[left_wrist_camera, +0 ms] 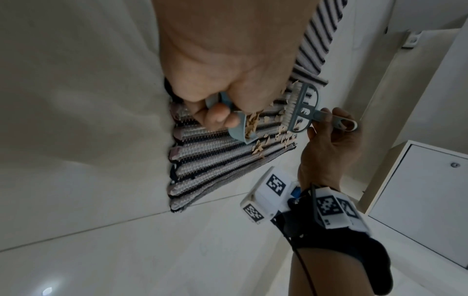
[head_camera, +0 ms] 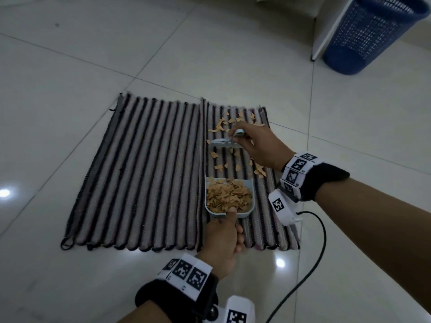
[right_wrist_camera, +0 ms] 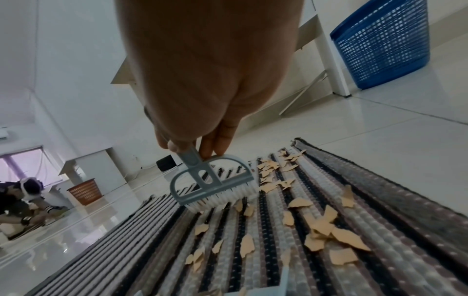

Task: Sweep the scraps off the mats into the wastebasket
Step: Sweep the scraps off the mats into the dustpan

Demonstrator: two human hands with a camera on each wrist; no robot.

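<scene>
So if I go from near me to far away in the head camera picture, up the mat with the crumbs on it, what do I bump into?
Left hand → dustpan full of scraps → loose scraps → brush in the right hand → more scraps → blue wastebasket.

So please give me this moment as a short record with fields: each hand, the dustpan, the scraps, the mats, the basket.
left hand: grips dustpan handle
right hand: holds brush, bristles on right mat
dustpan: on right mat, holds many scraps
scraps: loose ones only on right mat
left mat: no scraps visible
wastebasket: blue, standing far right
</scene>
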